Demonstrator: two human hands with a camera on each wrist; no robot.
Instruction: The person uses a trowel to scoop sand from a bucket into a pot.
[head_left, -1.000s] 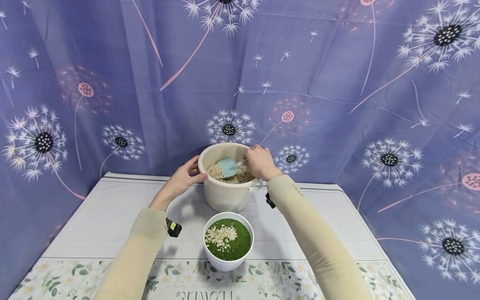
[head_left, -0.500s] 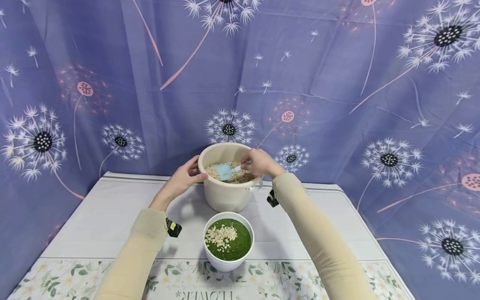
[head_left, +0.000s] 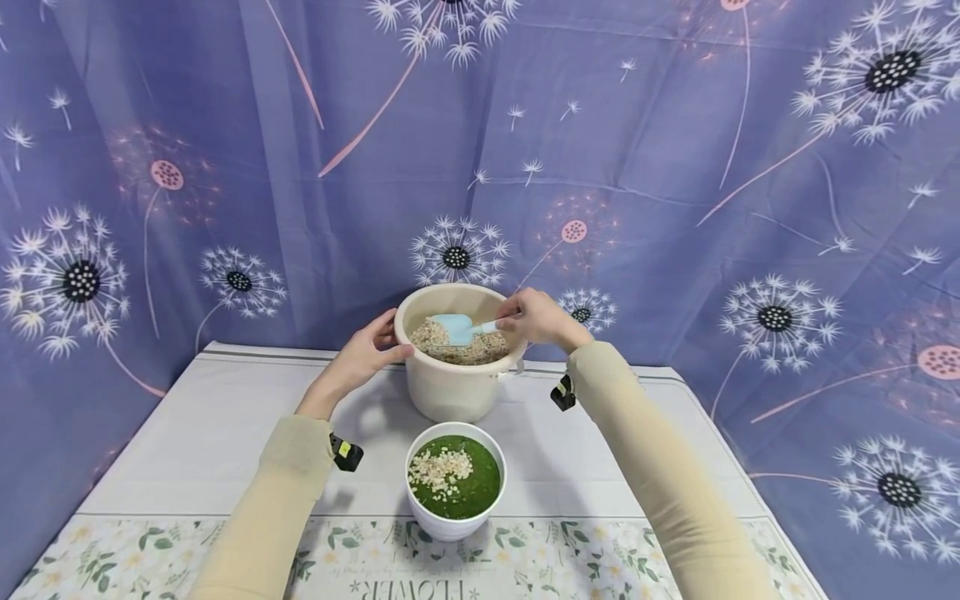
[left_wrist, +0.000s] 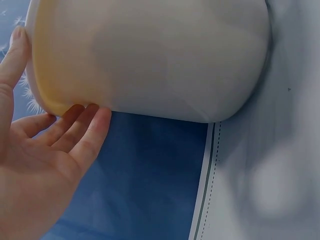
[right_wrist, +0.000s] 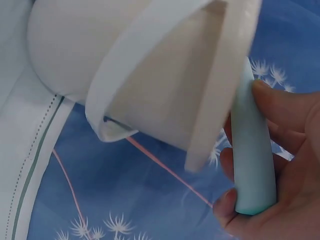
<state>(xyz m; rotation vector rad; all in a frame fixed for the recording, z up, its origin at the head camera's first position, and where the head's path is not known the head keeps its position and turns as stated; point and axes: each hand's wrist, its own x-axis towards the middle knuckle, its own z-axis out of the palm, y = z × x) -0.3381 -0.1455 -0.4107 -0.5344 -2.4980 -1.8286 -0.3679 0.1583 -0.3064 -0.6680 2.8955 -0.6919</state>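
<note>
A cream bucket [head_left: 452,394] stands at the back of the table, holding pale oat-like flakes [head_left: 480,350]. My left hand [head_left: 357,361] holds the bucket's left side, thumb toward the front of the rim and fingers against the wall. With my right hand [head_left: 542,317] I grip the handle [right_wrist: 253,150] of a light blue scoop [head_left: 456,327]; thumb and fingers are curled round it. The scoop's blade is inside the bucket's mouth, level with the rim, with flakes at its left edge. In front, a white bowl [head_left: 452,529] contains green matter [head_left: 480,483] with pale flakes [head_left: 441,473] on its left part.
A white bail handle [right_wrist: 130,60] hangs on the bucket's right side. A white cloth with a floral border [head_left: 187,554] covers the table [head_left: 210,433]. Behind hangs a blue dandelion-print curtain [head_left: 337,233].
My right hand first moves down a little, then lifts back and to the right, raising the scoop from the flakes toward the rim. My left hand stays on the bucket.
</note>
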